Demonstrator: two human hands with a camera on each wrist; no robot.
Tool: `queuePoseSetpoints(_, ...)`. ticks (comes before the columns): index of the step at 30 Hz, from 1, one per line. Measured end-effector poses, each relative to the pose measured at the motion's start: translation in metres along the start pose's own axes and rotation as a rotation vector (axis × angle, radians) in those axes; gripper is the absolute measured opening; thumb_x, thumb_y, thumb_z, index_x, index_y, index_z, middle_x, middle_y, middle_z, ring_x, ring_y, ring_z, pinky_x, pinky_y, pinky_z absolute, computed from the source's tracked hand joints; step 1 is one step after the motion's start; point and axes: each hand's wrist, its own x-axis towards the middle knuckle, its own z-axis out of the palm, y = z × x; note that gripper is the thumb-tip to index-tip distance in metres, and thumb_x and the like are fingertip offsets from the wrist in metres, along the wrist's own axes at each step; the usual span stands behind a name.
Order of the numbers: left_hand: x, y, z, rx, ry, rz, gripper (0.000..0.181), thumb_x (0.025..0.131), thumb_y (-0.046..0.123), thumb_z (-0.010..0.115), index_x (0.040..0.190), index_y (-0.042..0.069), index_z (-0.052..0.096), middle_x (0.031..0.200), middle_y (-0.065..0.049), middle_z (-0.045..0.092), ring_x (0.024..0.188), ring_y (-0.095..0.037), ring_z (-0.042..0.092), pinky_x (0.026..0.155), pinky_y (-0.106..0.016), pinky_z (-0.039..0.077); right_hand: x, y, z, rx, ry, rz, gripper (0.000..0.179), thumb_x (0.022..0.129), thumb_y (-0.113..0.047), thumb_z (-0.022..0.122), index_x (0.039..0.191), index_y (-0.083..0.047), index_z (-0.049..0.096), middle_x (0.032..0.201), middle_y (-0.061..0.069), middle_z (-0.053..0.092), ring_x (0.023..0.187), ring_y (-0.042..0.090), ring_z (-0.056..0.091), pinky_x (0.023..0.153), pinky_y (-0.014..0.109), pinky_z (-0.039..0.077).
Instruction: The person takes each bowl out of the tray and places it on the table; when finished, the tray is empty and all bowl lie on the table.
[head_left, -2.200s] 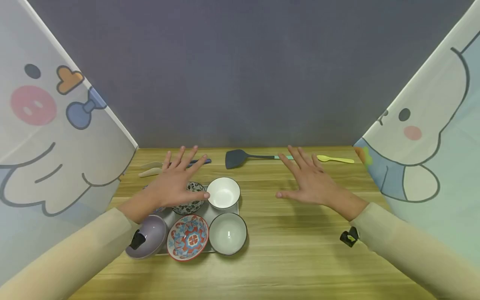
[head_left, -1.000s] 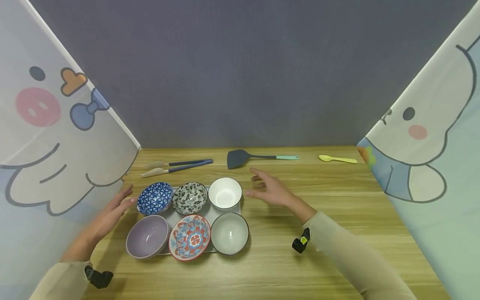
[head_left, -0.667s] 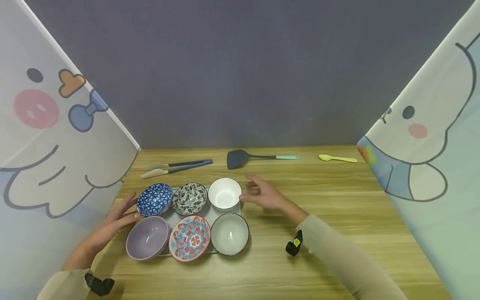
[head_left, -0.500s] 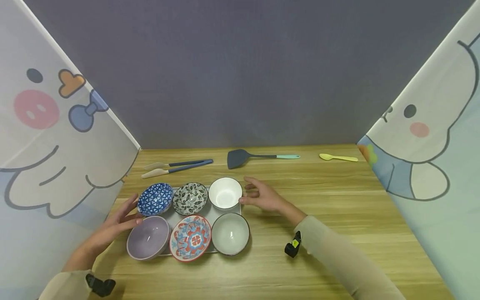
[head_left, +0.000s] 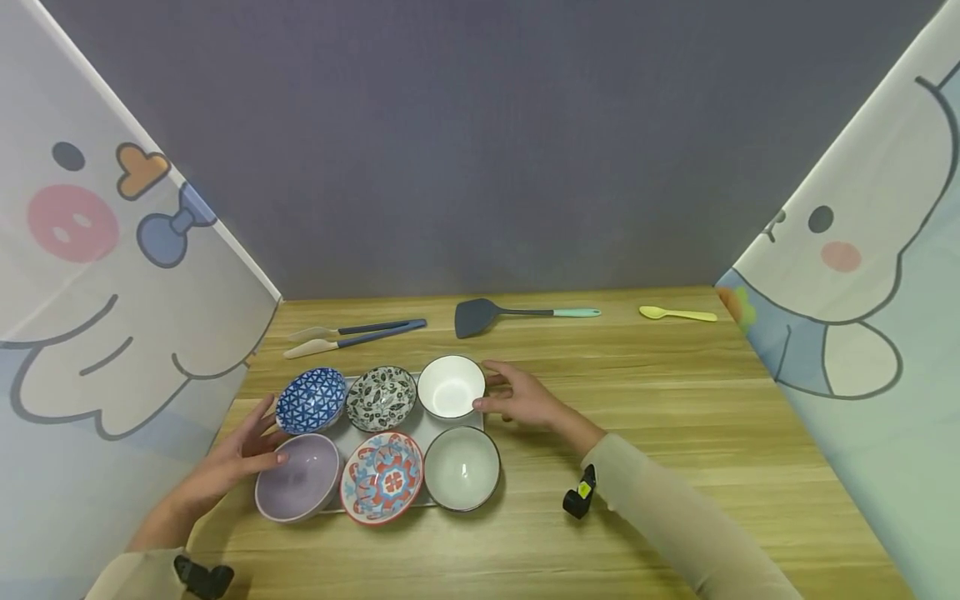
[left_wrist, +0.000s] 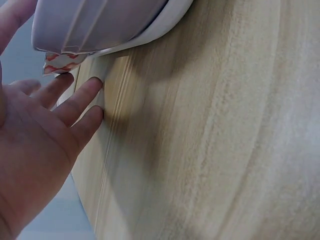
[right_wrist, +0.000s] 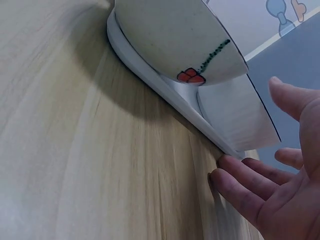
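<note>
A pale tray (head_left: 426, 428) bears two rows of bowls. At its left end my left hand (head_left: 227, 462) reaches between the blue patterned bowl (head_left: 311, 400) and the purple bowl (head_left: 298, 480), thumb over the purple rim. In the left wrist view that hand's fingers (left_wrist: 79, 102) are spread low, near the tray's edge. On the other end, my right hand (head_left: 525, 398) is beside the white bowl (head_left: 450, 386), thumb at its rim. The right wrist view has its loosely extended fingers (right_wrist: 245, 180) at the tray rim (right_wrist: 160, 92), seemingly touching it. Neither hand visibly grips anything.
A black floral bowl (head_left: 381, 400), a red-and-blue bowl (head_left: 382, 479) and a grey-white bowl (head_left: 461, 469) also stand on the tray. Behind lie tongs (head_left: 378, 332), a spatula (head_left: 474, 317) and a yellow spoon (head_left: 678, 315). Cartoon-printed panels flank the wooden table (head_left: 637, 375).
Both hands, first spread above the table, have come down to the tray's two ends. Lately they have edged inward, the left thumb over the purple bowl. The bowls stay in place.
</note>
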Motion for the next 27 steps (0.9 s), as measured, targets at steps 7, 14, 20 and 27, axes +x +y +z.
queuePoseSetpoints(7,-0.001,-0.001,0.001,-0.029,0.0,0.01,0.094,0.098,0.003,0.063,0.162,-0.001,-0.005,0.162,-0.041,0.005,0.12,0.016,0.048,0.092,-0.014,0.048,0.001,0.0,0.004,0.042,0.004,0.005,0.077,0.093,-0.027,0.077,0.158,-0.011,0.038,0.145,0.024,0.055,0.12,0.038,0.065,0.074,0.041,0.063)
queuePoseSetpoints(14,0.001,-0.004,0.001,-0.046,-0.013,0.015,0.092,0.099,0.003,0.062,0.162,-0.001,-0.005,0.163,-0.039,0.0,0.121,0.016,0.049,0.093,-0.014,0.048,0.001,-0.004,0.009,0.06,0.061,0.036,0.07,0.092,-0.024,0.078,0.154,-0.012,0.047,0.14,0.019,0.06,0.122,0.035,0.063,0.079,0.042,0.063)
queuePoseSetpoints(20,0.003,-0.004,0.001,-0.054,-0.02,0.015,0.089,0.101,0.004,0.06,0.163,-0.001,-0.003,0.163,-0.038,0.0,0.121,0.015,0.049,0.093,-0.014,0.048,0.002,-0.008,0.01,0.123,0.075,0.06,0.067,0.091,-0.018,0.078,0.152,-0.01,0.05,0.138,0.019,0.06,0.113,0.03,0.066,0.08,0.042,0.063)
queuePoseSetpoints(27,0.002,-0.003,-0.001,-0.041,-0.01,-0.005,0.088,0.101,0.005,0.06,0.163,-0.001,-0.003,0.163,-0.038,0.002,0.12,0.016,0.049,0.092,-0.013,0.046,0.005,-0.009,0.012,0.18,0.076,0.082,0.064,0.095,-0.018,0.073,0.152,-0.008,0.048,0.135,0.021,0.059,0.1,0.025,0.07,0.081,0.04,0.064)
